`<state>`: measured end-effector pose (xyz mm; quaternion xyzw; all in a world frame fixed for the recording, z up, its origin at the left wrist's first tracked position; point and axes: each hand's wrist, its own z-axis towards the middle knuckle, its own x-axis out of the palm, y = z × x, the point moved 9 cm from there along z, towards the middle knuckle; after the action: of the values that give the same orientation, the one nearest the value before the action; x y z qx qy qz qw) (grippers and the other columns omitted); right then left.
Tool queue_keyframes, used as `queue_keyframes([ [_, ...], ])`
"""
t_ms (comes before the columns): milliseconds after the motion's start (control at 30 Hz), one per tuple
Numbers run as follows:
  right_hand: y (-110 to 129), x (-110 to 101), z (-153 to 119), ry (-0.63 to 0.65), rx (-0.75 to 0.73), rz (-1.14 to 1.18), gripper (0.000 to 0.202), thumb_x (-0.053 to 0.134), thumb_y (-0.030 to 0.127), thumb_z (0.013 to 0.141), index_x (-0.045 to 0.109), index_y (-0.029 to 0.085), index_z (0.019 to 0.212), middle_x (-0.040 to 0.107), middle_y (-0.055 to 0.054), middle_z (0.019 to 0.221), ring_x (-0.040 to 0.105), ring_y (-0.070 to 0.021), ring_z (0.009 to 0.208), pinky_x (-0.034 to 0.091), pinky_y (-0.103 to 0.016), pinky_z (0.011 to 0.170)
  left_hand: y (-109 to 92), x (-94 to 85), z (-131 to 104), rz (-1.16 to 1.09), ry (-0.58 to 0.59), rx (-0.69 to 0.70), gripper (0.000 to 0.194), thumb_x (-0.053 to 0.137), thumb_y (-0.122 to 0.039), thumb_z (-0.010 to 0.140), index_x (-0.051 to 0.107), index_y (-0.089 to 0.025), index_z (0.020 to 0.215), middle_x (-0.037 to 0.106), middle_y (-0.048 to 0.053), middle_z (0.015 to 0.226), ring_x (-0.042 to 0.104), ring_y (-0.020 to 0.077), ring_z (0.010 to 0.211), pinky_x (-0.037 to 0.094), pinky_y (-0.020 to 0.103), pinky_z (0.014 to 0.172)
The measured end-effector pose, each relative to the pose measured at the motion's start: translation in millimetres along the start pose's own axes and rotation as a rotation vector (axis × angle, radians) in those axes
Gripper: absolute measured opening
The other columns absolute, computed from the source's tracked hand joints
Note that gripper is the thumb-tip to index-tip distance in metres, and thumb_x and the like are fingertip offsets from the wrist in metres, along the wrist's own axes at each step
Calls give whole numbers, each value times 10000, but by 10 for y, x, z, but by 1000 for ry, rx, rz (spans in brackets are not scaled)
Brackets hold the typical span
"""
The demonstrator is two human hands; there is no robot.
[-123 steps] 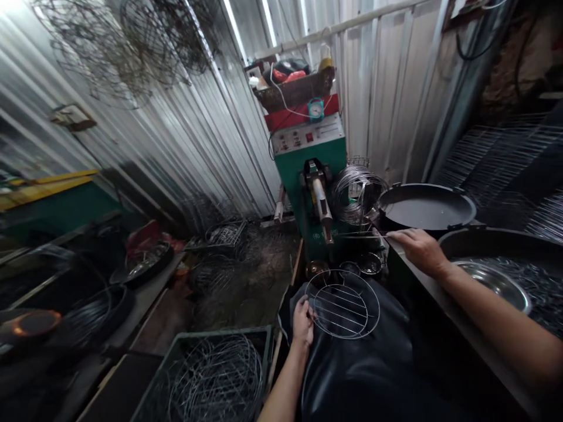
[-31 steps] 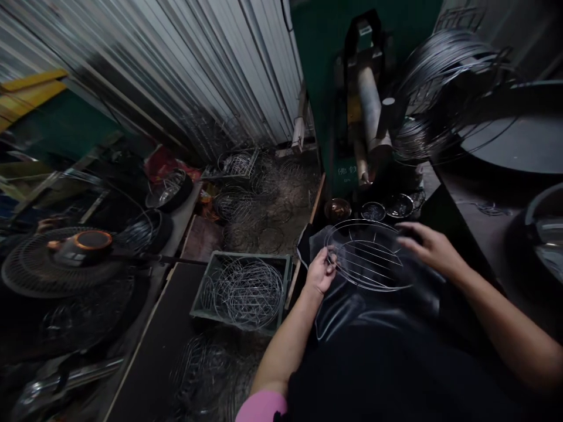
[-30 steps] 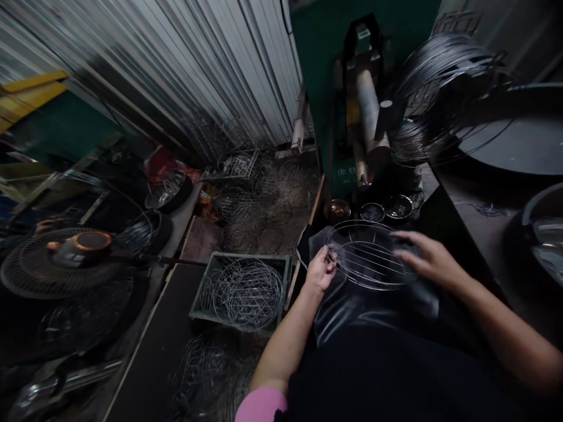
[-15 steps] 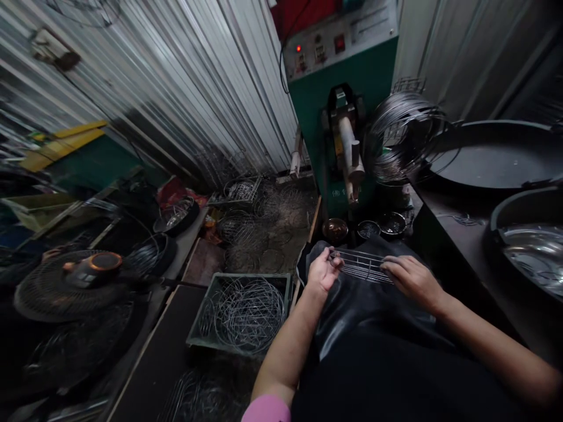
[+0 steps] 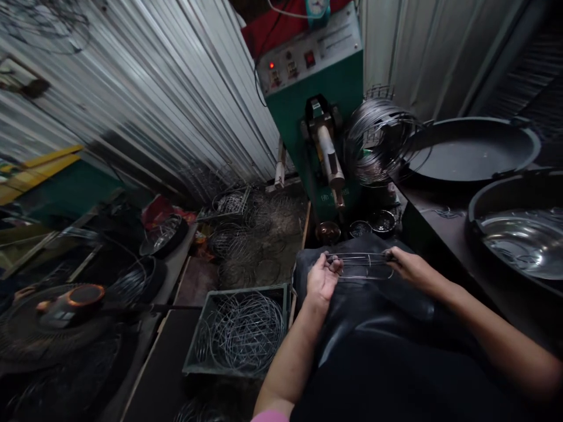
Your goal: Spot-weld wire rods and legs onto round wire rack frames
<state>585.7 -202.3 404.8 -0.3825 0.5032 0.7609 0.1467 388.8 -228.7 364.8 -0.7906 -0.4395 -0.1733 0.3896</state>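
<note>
Between my two hands, over my dark apron point(image 5: 373, 310), is a long wire frame point(image 5: 363, 277) with rounded ends and several thin parallel wires. My left hand point(image 5: 323, 275) grips its left end, palm turned up and fingers curled round the wire. At the far end, my right hand point(image 5: 402, 264) pinches the upper right corner between thumb and fingers. Beyond the hands stands a green machine point(image 5: 285, 126) with a welding arm point(image 5: 329, 155) pointing down towards me. Small round bowls point(image 5: 328, 232) sit below that arm.
A green crate point(image 5: 285, 305) full of wire rings stands left of my left arm. Large black pans point(image 5: 470, 149) rest on the right-hand bench, beside a coil of wire point(image 5: 378, 140). At left lies a fan point(image 5: 57, 328). More wire rings point(image 5: 233, 240) cover the floor.
My view has swung slightly, so the machine sits further left. The wire frame has tilted to show its outline wider, and my right hand has shifted its hold at the right end.
</note>
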Motion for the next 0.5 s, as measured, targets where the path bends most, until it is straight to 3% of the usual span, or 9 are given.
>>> queue_keyframes([
  [67, -60, -25, -16, 55, 29, 101, 109, 417, 329, 829, 469, 242, 870, 624, -43, 823, 605, -191, 751, 493, -308, 693, 8, 53, -5, 8, 18, -2, 214, 417, -175, 883, 551, -132, 721, 571, 30, 616, 543, 76, 494, 513, 264, 658],
  [233, -162, -217, 72, 28, 75, 190, 182, 444, 403, 815, 471, 223, 796, 626, -84, 983, 588, -209, 870, 464, -329, 777, -58, 74, 39, 0, -1, -32, 246, 391, -121, 864, 543, -122, 671, 562, 34, 624, 530, 70, 506, 518, 283, 666],
  [500, -105, -299, 286, 175, 114, 318, 273, 496, 463, 799, 525, 191, 804, 604, -32, 807, 553, -185, 765, 443, -291, 697, -119, 99, 166, 44, 19, 91, 253, 377, -51, 837, 511, -121, 635, 511, 3, 591, 467, 47, 480, 524, 276, 670],
])
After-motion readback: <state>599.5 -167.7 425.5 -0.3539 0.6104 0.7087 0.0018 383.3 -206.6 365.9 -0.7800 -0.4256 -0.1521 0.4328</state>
